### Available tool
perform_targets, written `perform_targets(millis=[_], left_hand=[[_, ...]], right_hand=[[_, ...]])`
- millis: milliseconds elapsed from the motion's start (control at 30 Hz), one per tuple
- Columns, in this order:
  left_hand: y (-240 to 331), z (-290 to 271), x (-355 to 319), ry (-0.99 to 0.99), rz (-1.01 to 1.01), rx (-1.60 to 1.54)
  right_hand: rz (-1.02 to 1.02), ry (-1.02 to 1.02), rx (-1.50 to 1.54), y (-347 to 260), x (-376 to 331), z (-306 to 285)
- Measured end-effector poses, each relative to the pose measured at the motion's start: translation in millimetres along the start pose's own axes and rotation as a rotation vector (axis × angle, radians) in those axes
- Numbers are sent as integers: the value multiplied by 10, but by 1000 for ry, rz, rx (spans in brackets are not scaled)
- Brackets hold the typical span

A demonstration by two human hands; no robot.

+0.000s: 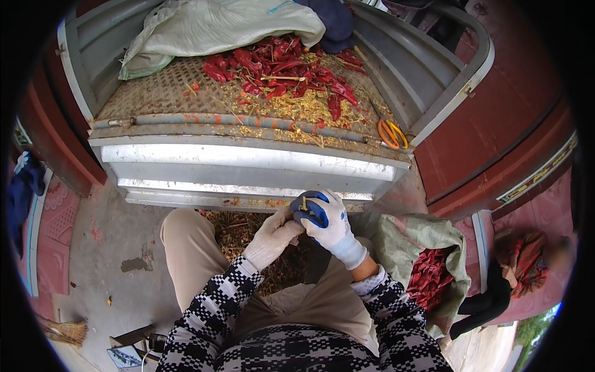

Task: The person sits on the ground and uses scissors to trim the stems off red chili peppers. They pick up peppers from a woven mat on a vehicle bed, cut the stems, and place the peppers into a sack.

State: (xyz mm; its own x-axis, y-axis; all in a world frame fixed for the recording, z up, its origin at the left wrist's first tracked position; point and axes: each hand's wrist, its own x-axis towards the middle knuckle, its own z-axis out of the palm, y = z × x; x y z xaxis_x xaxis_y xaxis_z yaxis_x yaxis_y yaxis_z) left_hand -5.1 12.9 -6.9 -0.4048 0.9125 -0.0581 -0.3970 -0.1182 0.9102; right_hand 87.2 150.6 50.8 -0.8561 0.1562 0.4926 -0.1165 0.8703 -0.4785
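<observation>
My hands meet above my lap, in front of the lowered metal tailgate (pixel 248 162). My right hand (pixel 328 223), in a white glove with blue coated fingers, is closed, and a short yellowish stem (pixel 304 203) sticks up between its fingers. Against it presses my left hand (pixel 274 235) in a plain off-white glove, its fingers bent; what it holds, if anything, is hidden. Beyond the tailgate a heap of red dried chili peppers (pixel 291 68) lies on the truck bed (pixel 149 93) among scattered yellow seeds. Stems and debris (pixel 232 232) lie below my hands.
Orange-handled scissors (pixel 392 134) lie at the bed's right edge. A pale woven sack (pixel 223 28) covers the back of the heap. To my right stands an open green sack (pixel 396 239) of red chilies (pixel 429 279); past it sits another person (pixel 505 273). A broom (pixel 68 332) lies at lower left.
</observation>
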Motion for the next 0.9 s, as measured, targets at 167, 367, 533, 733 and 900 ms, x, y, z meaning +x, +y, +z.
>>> perform_targets(millis=[167, 367, 533, 733, 900], left_hand=[[-20, 120, -4, 10, 164, 191], [-176, 1, 56, 101, 188, 514], [-94, 83, 1, 72, 255, 330], [-64, 39, 0, 25, 116, 257], [33, 13, -28, 95, 31, -195]], right_hand=[[-11, -39, -106, 14, -44, 14], [79, 39, -174, -21, -69, 113], [552, 148, 473, 138, -115, 201], [733, 49, 630, 284, 26, -151], [527, -213, -339, 414, 209, -609]])
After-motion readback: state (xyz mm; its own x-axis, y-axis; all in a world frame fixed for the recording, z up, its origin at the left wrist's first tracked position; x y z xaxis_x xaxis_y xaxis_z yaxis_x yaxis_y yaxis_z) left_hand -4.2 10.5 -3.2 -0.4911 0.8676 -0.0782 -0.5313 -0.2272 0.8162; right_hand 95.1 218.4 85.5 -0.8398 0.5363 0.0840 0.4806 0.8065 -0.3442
